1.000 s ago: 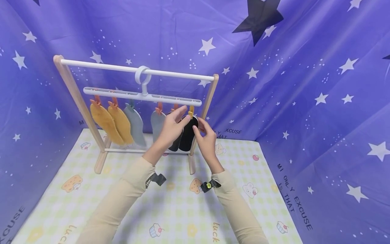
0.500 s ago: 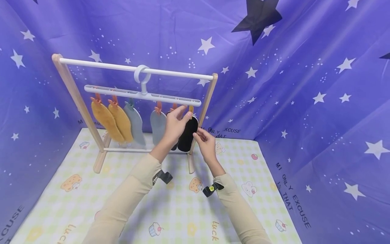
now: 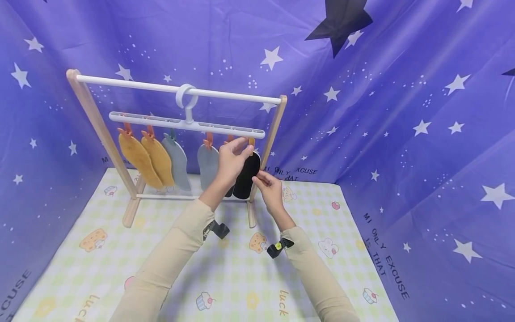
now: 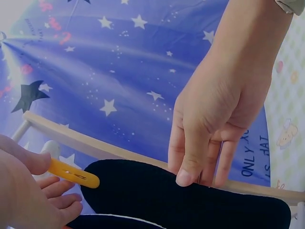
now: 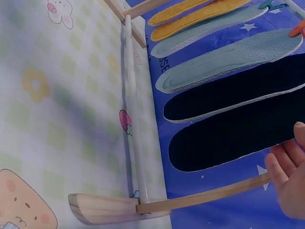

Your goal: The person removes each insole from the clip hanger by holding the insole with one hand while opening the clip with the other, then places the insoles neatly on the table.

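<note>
A black insole (image 3: 247, 176) hangs from a yellow clip (image 4: 76, 174) at the right end of a pale hanger bar. My left hand (image 3: 230, 162) pinches this clip at its upper end, thumb in front and fingers behind, as the left wrist view shows. My right hand (image 3: 270, 190) holds the insole's right edge, thumb on the front face and fingers behind it. A second black insole (image 5: 228, 98) hangs just left of the first, mostly hidden by my left hand in the head view.
Two grey-blue insoles (image 3: 208, 166) and two yellow insoles (image 3: 138, 158) hang farther left from orange and green clips. The hanger (image 3: 187, 124) hooks over the white rail of a wooden rack (image 3: 93, 120). Below is a checked cloth (image 3: 225, 277); behind, a purple starry curtain (image 3: 382, 89).
My right hand has slid a little down the right edge of the black insole. My left hand has shifted slightly right at the yellow clip, covering more of the second black insole.
</note>
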A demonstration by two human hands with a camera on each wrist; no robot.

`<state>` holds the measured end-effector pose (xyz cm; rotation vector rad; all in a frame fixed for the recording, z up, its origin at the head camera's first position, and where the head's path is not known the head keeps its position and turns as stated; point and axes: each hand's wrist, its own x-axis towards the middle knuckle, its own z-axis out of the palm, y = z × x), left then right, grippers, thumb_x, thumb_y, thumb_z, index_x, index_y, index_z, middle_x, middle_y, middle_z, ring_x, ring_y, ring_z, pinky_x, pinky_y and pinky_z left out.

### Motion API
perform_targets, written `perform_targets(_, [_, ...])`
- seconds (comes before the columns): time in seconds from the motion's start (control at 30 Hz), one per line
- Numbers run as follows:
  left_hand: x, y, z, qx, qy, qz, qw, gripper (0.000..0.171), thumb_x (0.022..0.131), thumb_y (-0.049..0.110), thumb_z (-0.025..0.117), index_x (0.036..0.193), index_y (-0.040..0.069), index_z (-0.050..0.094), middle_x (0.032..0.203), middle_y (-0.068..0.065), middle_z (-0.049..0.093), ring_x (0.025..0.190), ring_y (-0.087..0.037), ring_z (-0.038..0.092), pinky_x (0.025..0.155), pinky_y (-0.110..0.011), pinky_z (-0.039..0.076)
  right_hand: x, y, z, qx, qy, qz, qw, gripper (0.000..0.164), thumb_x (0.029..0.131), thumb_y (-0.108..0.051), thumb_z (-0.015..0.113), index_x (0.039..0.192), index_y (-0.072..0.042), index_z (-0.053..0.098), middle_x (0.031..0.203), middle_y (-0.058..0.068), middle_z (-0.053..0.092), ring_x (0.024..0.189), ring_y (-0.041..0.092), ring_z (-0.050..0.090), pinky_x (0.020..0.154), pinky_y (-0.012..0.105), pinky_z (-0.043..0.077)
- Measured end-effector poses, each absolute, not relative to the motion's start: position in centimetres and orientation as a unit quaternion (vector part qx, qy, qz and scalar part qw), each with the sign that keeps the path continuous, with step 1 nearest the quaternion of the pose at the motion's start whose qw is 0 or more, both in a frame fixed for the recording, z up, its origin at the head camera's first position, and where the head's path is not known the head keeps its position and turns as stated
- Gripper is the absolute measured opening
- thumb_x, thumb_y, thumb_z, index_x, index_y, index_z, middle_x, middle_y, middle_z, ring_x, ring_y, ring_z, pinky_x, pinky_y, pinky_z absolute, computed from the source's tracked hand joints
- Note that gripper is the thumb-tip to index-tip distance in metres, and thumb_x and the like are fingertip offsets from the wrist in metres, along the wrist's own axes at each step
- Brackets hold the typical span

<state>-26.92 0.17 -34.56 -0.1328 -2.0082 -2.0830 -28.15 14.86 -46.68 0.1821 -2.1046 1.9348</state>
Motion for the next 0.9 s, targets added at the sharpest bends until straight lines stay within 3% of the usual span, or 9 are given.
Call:
perform_targets(0.37, [-27.2, -0.4, -34.8, -0.060, -0.678, -0.724, 0.114, 0.035, 0.096, 0.005, 0.070, 0.128, -0.008, 0.065, 0.128, -0.024, 0.068, 0.122, -0.033, 0.067, 0.107, -0.037, 0.054, -28.3, 14.6, -46.7, 0.035, -0.744, 0.658, 0.113, 0.030, 0.091, -0.001, 0.074, 0.116, 0.014, 0.068, 0.114, 0.031, 0.071, 0.082, -0.003, 0.068, 0.081, 0.012, 0.057])
perform_targets(0.53, [-27.4, -0.7, -34.9, -0.080, -0.677, -0.725, 0.097, 0.038, 0.096, 0.004, 0.069, 0.131, -0.009, 0.063, 0.130, -0.026, 0.066, 0.125, -0.035, 0.065, 0.108, -0.039, 0.053, -28.4, 14.7, -46.9, 0.048, -0.737, 0.665, 0.111, 0.025, 0.092, 0.000, 0.073, 0.111, 0.015, 0.070, 0.108, 0.030, 0.074, 0.079, -0.001, 0.069, 0.080, 0.017, 0.060])
perform_targets(0.77, [-27.5, -1.1, -35.1, -0.086, -0.691, -0.711, 0.092, 0.039, 0.097, 0.005, 0.068, 0.132, -0.010, 0.062, 0.131, -0.027, 0.066, 0.125, -0.035, 0.065, 0.110, -0.040, 0.051, -28.3, 15.1, -47.2, 0.118, -0.702, 0.692, 0.116, 0.018, 0.091, -0.004, 0.075, 0.102, 0.011, 0.075, 0.095, 0.016, 0.079, 0.080, 0.006, 0.073, 0.078, 0.024, 0.063])
perform_targets(0.9, [-27.7, -1.1, -35.1, -0.083, -0.697, -0.703, 0.109, 0.035, 0.096, 0.004, 0.069, 0.128, -0.011, 0.064, 0.127, -0.027, 0.068, 0.122, -0.035, 0.066, 0.109, -0.040, 0.052, -28.3, 15.1, -46.5, 0.106, -0.720, 0.678, 0.104, 0.019, 0.091, -0.001, 0.073, 0.103, 0.014, 0.073, 0.096, 0.021, 0.077, 0.078, 0.003, 0.071, 0.077, 0.022, 0.063])
